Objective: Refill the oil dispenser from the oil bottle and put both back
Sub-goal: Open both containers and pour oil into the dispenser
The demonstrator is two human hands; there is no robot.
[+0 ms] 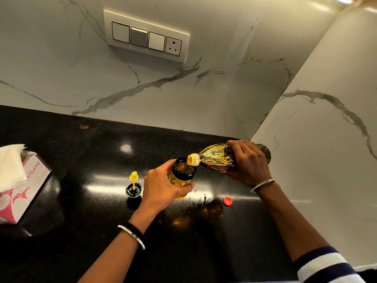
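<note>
- Two hands at work: left hand (pixel 163 185) curled round dispenser (pixel 184 175), right hand (pixel 250 162) wrapped round tipped bottle (pixel 217 158), neck at dispenser's open mouth, toward counter's (pixel 81 221) back right corner.
- Risk: spill over rim from too steep a tilt; overflow from pouring too long.
- Glossy black counter; spout lid (pixel 134 186) just left, red cap (pixel 227 201) nearer front; tissue box (pixel 22 186) at left edge; marble walls (pixel 204 103), switch panel (pixel 146 35).

My right hand (pixel 247 162) covers the middle of the oil bottle (pixel 216 158); my left hand (pixel 163 184) hides the left side of the dispenser (pixel 183 178); the tissue box (pixel 26 186) at the left of the counter (pixel 85 221) is cut by the picture's edge
</note>
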